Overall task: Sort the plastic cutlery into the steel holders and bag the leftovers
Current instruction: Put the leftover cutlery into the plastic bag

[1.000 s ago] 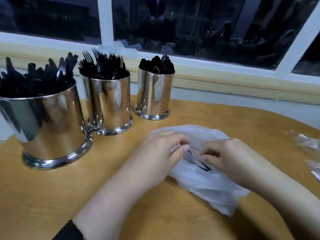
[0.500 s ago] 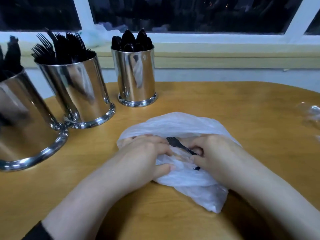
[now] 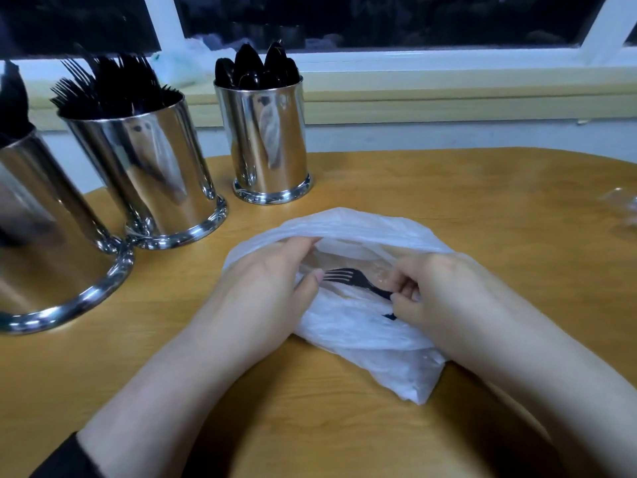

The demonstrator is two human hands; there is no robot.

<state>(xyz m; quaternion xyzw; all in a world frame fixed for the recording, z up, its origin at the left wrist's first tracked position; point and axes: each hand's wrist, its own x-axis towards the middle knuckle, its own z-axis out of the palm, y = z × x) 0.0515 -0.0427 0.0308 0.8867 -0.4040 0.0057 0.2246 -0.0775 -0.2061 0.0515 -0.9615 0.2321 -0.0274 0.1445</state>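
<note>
Down on the wooden table (image 3: 448, 188), my two hands worked at a white plastic bag (image 3: 362, 326) that lay crumpled in front of me. My left hand (image 3: 265, 291) gripped the bag's near-left edge, fingers curled into the plastic and thumb pointing toward the opening. My right hand (image 3: 437, 291) pinched the handle of a black plastic fork (image 3: 351, 279) between thumb and fingers; the fork's tines pointed left, over the bag's open mouth and close to my left thumb. A second dark bit showed just below my right fingers, too little of it visible to identify.

Three steel holders stood along the table's far-left side. The nearest holder (image 3: 51, 236), cut off by the frame, held dark cutlery I could not make out. The middle holder (image 3: 148, 174) was packed with black forks, tines up. The far holder (image 3: 265, 139), smaller, held black spoons. Some clear plastic wrap (image 3: 620, 208) lay at the table's right edge, well apart from the bag.
</note>
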